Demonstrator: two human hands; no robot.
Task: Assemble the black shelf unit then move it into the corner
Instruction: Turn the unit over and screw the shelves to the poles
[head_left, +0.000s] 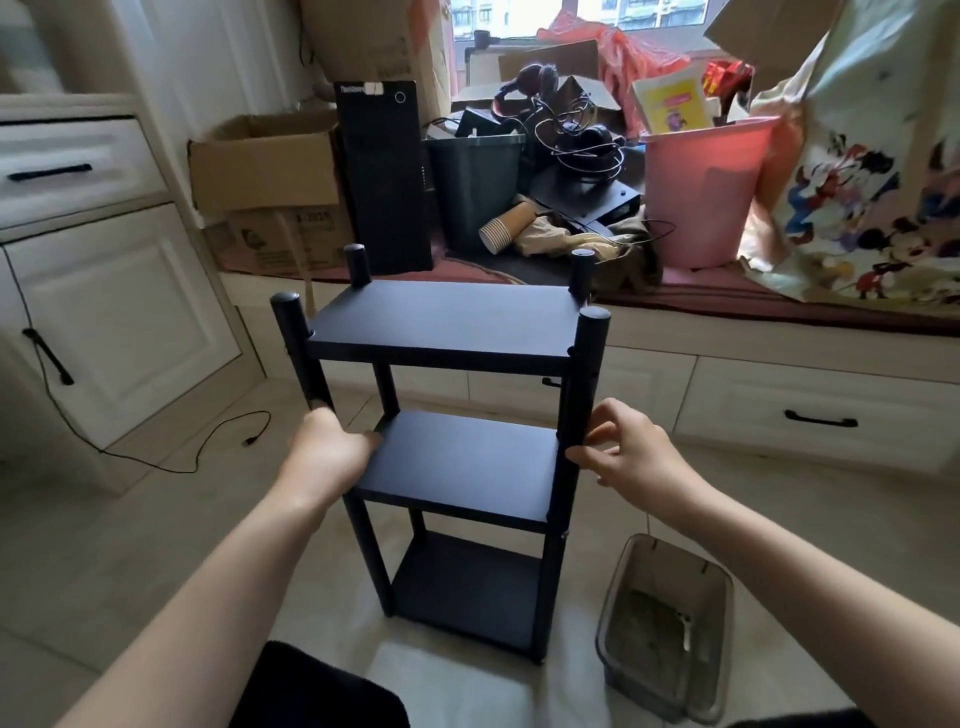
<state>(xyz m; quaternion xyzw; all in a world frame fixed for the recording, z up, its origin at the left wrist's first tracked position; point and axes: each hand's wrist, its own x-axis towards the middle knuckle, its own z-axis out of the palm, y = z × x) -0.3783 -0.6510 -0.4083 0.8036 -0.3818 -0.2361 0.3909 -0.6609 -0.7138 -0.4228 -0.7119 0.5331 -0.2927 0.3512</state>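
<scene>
The black shelf unit (447, 327) stands upright on the tiled floor in front of me, with three flat boards joined by round black posts. My left hand (327, 452) is wrapped around the front left post at the level of the middle board, its fingers hidden behind the post. My right hand (623, 457) is at the front right post (584, 384) at the same height, fingertips curled and touching it. The tops of the posts stick up above the top board.
A clear plastic bin (670, 629) sits on the floor to the right of the shelf. Behind is a window bench with drawers (815, 410), piled with a black computer tower (384, 176), boxes, a pink bucket (701, 192) and cables. White cabinets (104, 312) stand at the left with a cable on the floor.
</scene>
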